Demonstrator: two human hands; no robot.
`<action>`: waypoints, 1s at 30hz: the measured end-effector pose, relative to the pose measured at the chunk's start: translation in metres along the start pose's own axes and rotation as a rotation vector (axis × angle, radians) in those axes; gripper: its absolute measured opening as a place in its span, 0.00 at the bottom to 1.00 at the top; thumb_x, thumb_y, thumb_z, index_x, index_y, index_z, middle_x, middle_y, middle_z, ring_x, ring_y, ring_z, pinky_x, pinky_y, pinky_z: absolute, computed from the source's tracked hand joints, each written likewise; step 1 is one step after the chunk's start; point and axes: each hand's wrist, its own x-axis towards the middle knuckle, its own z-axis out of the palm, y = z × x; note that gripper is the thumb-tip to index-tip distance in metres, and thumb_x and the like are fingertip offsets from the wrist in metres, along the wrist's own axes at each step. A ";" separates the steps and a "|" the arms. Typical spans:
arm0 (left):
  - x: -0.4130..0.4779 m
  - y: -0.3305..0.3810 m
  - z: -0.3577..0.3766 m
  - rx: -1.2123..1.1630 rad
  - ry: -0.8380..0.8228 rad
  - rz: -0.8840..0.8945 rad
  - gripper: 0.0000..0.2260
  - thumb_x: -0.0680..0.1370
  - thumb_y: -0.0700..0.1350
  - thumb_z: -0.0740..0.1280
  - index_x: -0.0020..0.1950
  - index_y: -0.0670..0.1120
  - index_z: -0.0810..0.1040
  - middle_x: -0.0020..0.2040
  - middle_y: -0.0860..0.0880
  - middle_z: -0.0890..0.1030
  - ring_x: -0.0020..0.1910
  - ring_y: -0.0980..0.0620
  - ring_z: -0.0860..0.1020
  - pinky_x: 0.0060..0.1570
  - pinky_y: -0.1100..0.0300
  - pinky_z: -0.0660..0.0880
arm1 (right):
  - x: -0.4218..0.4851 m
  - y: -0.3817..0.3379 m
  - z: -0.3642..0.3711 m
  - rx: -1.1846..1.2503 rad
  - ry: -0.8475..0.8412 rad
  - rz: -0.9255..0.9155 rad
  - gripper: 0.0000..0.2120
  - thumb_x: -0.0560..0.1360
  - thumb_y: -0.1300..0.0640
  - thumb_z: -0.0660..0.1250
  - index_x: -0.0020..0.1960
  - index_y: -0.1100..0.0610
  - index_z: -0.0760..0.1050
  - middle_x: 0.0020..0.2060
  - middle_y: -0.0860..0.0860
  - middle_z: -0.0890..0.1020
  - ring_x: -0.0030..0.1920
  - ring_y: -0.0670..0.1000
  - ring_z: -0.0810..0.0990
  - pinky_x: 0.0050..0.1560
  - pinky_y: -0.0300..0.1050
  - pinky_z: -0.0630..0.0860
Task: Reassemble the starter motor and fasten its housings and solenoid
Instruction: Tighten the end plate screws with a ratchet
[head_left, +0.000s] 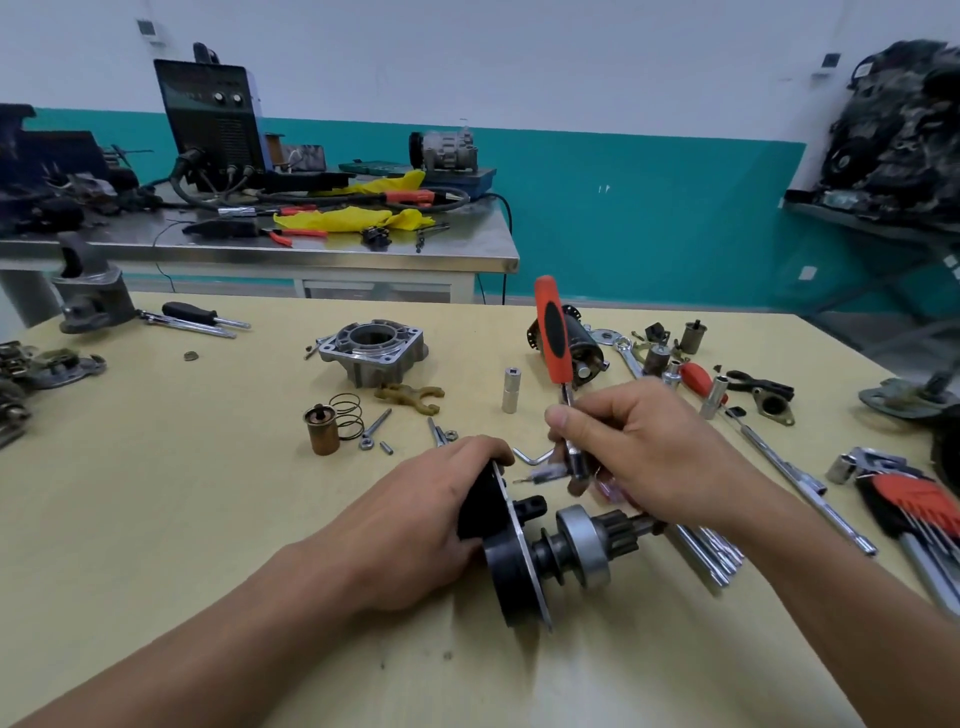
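The drive assembly (571, 545) lies on the surface (208, 519) at front centre. Its long axis runs left to right, with the black gear case and thin plate at the left and the pinion (621, 530) at the right, angled slightly away from the person. The left hand (441, 519) grips the gear-case end, fingers curled over its top edge, and steadies it against the surface. The right hand (639, 447) pinches the ratchet (553, 332) low on its shank, close to the head. The orange handle stands nearly upright above the hand and the socket (577, 462) points down. The socket hangs between the two hands, just beyond the far edge of the plate. Whether it sits on a fastener cannot be told, as that spot is blurred and partly covered by fingers. The coming move turns on one relation: the tool stands roughly upright while the assembly's shaft lies flat. The socket must therefore be lowered or swung toward the plate, and the right hand is the nearer one for this. The nose housing (371, 351), fork (410, 397), plunger (322, 428) and spring (348, 410) lie separately farther back on the left, not yet fitted. The motor body (582, 343) lies behind the ratchet handle.
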 end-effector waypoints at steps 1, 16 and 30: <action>0.001 -0.001 -0.001 -0.006 -0.003 -0.011 0.25 0.74 0.53 0.73 0.66 0.61 0.65 0.56 0.63 0.73 0.53 0.62 0.71 0.52 0.70 0.69 | 0.002 0.002 -0.007 0.001 0.069 -0.010 0.18 0.79 0.50 0.66 0.40 0.63 0.82 0.23 0.50 0.78 0.22 0.42 0.78 0.25 0.30 0.69; 0.006 -0.013 -0.007 -0.051 -0.035 -0.040 0.25 0.68 0.55 0.78 0.60 0.64 0.71 0.51 0.64 0.77 0.52 0.64 0.76 0.49 0.68 0.74 | 0.007 0.073 -0.082 -0.570 0.059 0.454 0.22 0.83 0.50 0.59 0.39 0.62 0.80 0.32 0.54 0.82 0.31 0.53 0.76 0.34 0.46 0.70; -0.001 -0.020 -0.008 -0.328 0.130 0.009 0.24 0.65 0.39 0.78 0.56 0.56 0.74 0.50 0.52 0.79 0.48 0.48 0.80 0.49 0.44 0.79 | 0.001 0.060 -0.085 -0.612 0.448 0.542 0.16 0.74 0.43 0.69 0.36 0.54 0.82 0.30 0.53 0.83 0.36 0.54 0.83 0.43 0.52 0.82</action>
